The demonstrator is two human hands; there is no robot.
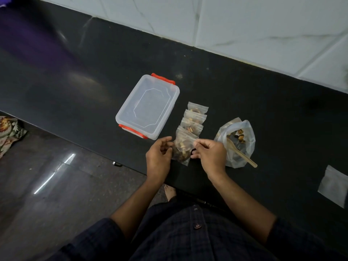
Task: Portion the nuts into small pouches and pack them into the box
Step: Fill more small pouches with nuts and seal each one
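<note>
A small clear pouch (182, 147) filled with nuts is held between both hands above the black counter's front edge. My left hand (159, 159) grips its left side, and my right hand (211, 154) pinches its top right corner. Behind it, several filled pouches (194, 118) lie in an overlapping row. The clear plastic box (148, 107) with red latches stands left of that row, lid on. To the right, an open plastic bag of nuts (240, 142) holds a wooden spoon (243, 156).
The black counter (75, 81) runs diagonally, backed by a white tiled wall (244, 21). An empty flat pouch (334, 185) lies at the far right. Patterned cloth (8, 131) sits on the floor to the left, below the counter edge.
</note>
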